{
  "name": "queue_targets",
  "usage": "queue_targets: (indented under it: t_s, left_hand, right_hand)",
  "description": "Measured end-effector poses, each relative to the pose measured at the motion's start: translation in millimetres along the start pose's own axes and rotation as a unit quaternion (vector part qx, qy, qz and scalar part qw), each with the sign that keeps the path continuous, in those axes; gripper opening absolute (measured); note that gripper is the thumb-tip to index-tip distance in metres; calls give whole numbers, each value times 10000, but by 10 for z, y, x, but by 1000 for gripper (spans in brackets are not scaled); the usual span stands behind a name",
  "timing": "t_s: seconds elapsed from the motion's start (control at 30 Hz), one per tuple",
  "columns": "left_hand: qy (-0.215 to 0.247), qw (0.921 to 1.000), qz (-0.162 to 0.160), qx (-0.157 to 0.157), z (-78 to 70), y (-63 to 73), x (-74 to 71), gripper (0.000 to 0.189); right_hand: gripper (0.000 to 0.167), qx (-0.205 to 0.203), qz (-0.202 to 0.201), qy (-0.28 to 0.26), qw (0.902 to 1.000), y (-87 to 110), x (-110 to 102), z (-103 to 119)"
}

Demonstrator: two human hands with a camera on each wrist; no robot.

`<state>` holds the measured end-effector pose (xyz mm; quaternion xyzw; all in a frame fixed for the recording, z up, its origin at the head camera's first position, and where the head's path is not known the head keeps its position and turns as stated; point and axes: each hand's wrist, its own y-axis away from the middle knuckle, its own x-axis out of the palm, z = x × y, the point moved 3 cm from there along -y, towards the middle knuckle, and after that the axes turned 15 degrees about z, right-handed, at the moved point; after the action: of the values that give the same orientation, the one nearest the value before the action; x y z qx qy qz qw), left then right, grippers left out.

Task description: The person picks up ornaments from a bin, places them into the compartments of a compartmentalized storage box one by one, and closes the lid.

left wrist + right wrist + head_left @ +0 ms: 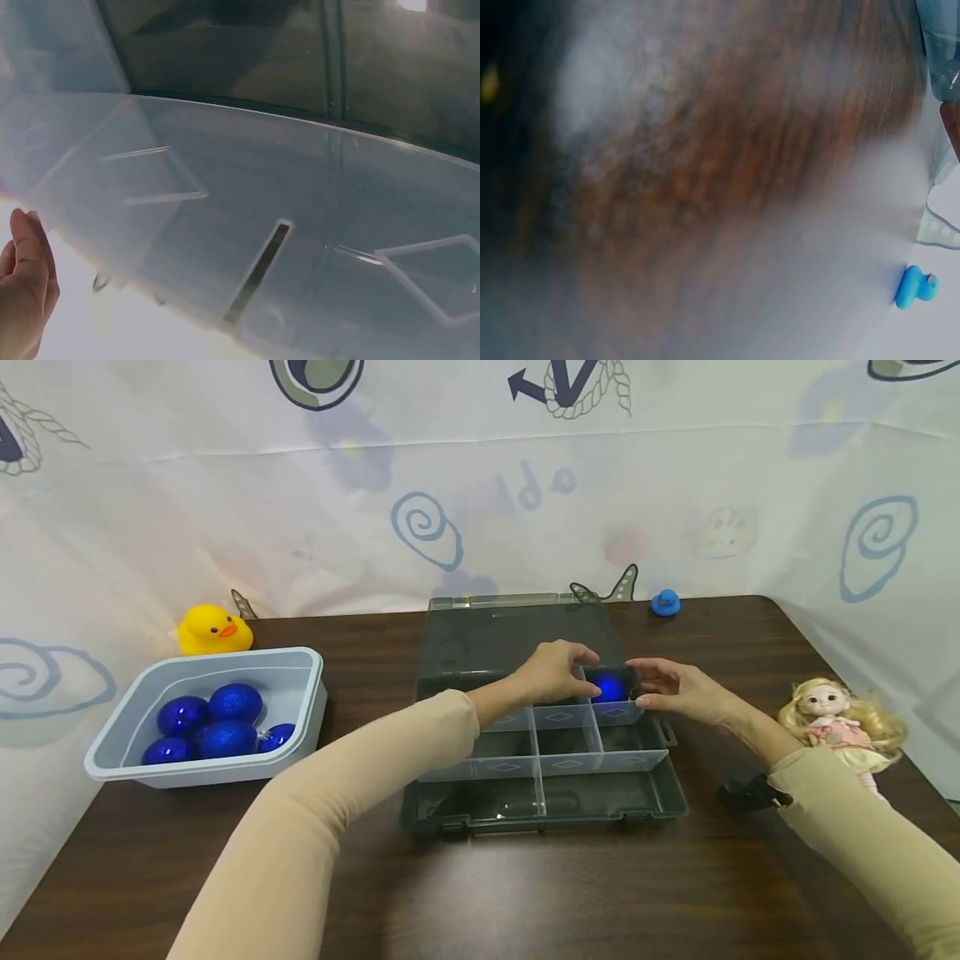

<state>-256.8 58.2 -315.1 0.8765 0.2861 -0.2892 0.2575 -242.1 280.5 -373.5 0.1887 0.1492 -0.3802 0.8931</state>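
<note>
A dark translucent organizer box (480, 806) with clear dividers lies with its lid (517, 631) folded back. One shiny blue ball ornament (609, 687) sits in the back right compartment. My left hand (551, 672) is at the ball's left, its thumb and fingers spread apart beside it. On the ball's right, my right hand (686, 693) has its fingers and thumb parted by the box's right rim. Whether either hand touches the ball is hard to tell. The left wrist view has a divider (240, 195) close up and part of a hand at the edge.
A pale blue bin (303, 693) at the left holds several blue ball ornaments (228, 739). Behind it sits a yellow rubber duck (213, 629). A small blue duck (665, 602) stands at the back edge. A doll (836, 722) lies at the right, near the right forearm.
</note>
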Motion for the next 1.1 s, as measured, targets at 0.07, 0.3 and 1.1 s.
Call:
queue_targets:
  t_s: [0.07,0.3,1.1]
  left_hand:
    - [230,9996,116,118,-13,123,-67,53]
    - [1175,9909,164,627,213,852,-391,50]
    - [1331,9756,-53,-1743,2165,2962,-945,56]
  right_hand:
    - [61,-2,-7,-35,10000,8,4,7]
    - [62,-15,-135,49,9999,84,13,18]
    - [62,76,-82,166,9998,40,98,69]
